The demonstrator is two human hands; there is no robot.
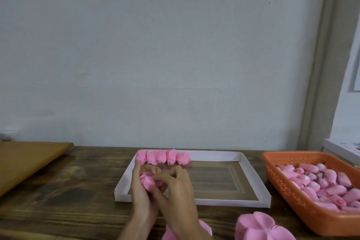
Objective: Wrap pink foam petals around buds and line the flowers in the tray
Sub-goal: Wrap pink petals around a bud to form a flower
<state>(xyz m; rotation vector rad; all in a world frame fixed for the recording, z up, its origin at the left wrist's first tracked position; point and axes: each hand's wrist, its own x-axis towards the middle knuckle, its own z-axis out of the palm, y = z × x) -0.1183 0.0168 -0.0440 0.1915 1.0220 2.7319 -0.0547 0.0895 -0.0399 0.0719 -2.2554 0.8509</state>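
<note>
A brown board (29, 160) lies at the left of the counter (78, 191). Over the left end of the tray (214, 203), the left hand (140, 187) holds one flower (149, 181) and the right hand (179, 187) pinches its petal, so both hands are together on it. The foam seems light, soft and easy to crease; I would grip it gently at the base. Five finished flowers (163, 157) stand in one row at the tray's far wall. Nearer lie two petal stacks (259, 226). At the right, one orange basket (282, 183) holds buds (321, 185), too many to count.
</note>
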